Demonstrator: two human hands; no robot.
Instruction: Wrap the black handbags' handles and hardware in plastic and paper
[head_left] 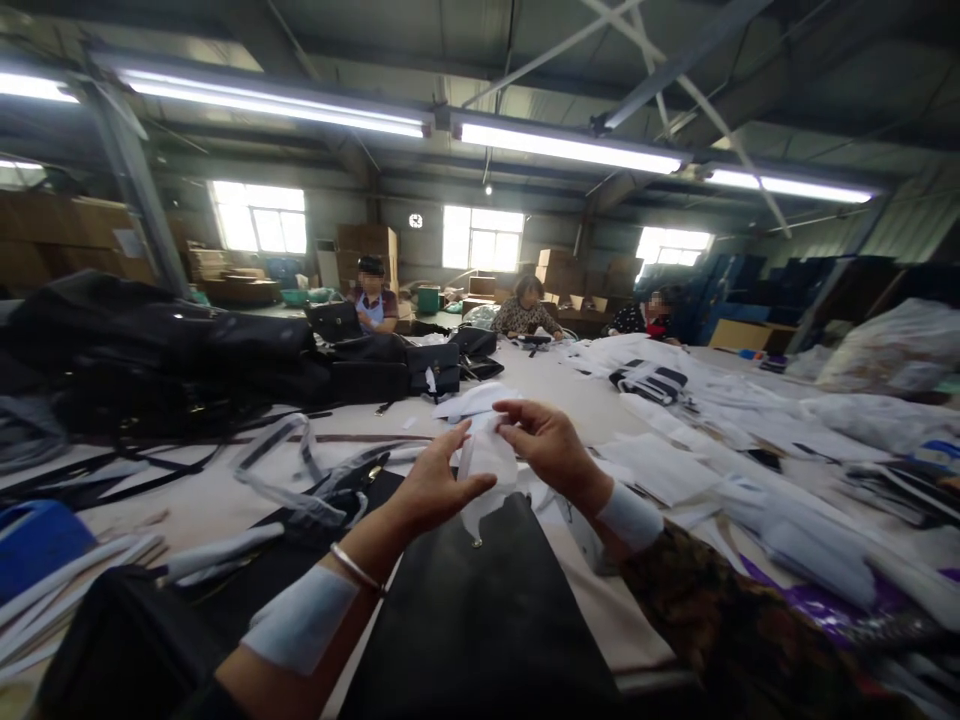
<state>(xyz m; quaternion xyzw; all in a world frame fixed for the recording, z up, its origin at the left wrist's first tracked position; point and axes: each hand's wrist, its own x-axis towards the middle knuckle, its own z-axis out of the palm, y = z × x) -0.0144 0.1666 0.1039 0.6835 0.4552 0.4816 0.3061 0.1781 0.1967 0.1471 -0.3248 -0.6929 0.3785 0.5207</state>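
Factory workshop, handbag work by the look of it. Steel roof braces (679,75) and fluorescent tubes (570,148) across the top, windows (482,239) along the far wall. Cardboard boxes (52,235) stacked at left edge, more behind center. Big worktable (577,398) fills the lower frame: black handbags (435,368) piled left, loose white sheets (660,468) spread right. Three co-workers (525,318) beyond, mid-frame, one in a light-blue apron (371,308).

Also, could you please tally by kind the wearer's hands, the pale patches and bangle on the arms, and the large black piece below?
Hands: 2 (left hand, right hand)
Pale patches: 2
Bangle: 1
Large black piece: 1
Total: 6, leaving out the white tissue, whose folds hide the count.
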